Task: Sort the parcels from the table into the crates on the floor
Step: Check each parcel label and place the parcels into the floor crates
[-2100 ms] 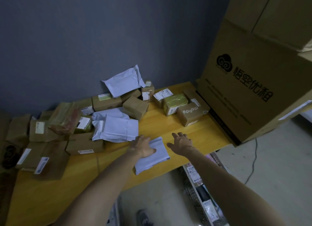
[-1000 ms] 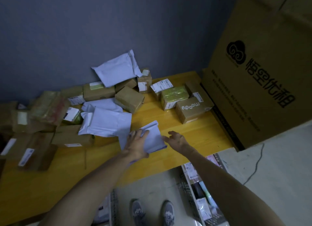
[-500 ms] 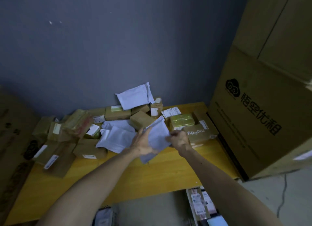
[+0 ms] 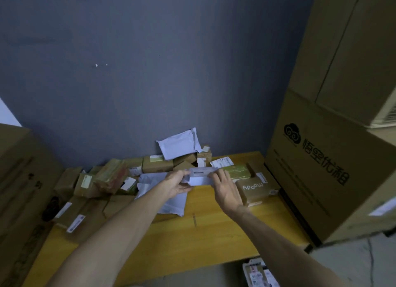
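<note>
At the far left of the yellow wooden table (image 4: 192, 244) lie flat brown cardboard boxes (image 4: 85, 182) with white labels, and beside them limp white plastic bags (image 4: 169, 201). Above these the left hand (image 4: 176, 182) pinches the left end of a small white packet (image 4: 200, 176), thumb and fingers closed on it. The packet is soft, oblong and labelled, held in the air over the table's middle. The right hand (image 4: 225, 190) grips its right end, fingers curled over the edge. Further right sit a glossy green parcel (image 4: 237, 171), a brown printed box (image 4: 255, 190) and a tall cardboard carton (image 4: 321, 179). A crate (image 4: 257, 274) shows at the near right, below the table edge
</note>
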